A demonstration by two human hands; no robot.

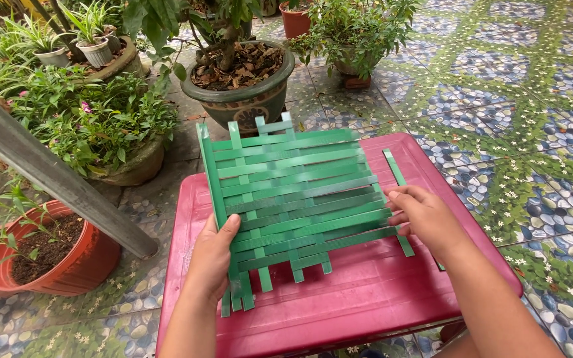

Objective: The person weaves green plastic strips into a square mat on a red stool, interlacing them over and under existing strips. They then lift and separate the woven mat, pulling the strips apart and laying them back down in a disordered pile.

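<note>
Left hand (212, 260) pressed flat on the lower left corner of a woven mat of flat green strips (293, 199), thumb up along the upright strips, fingers hidden under or behind the edge; grip loosely wrapped on that edge, not clenched. Right hand (422, 215) at the mat's right edge, fingers curled and pinching the ends of the crosswise strips, just beside a loose flat green strip (398, 179) lying lengthwise along that side. Mat lying in the middle of a low square dark-pink plastic table (359, 298), strip ends sticking out unevenly at top and bottom. Beyond the table, a large round green-glazed ceramic pot (240, 96) filled with dry brown leaves. To the left, an orange terracotta pot of dark soil (67, 258) and a slanting grey metal post (54, 179). All standing on a patterned tile floor of pebble and flower design (532, 99).
</note>
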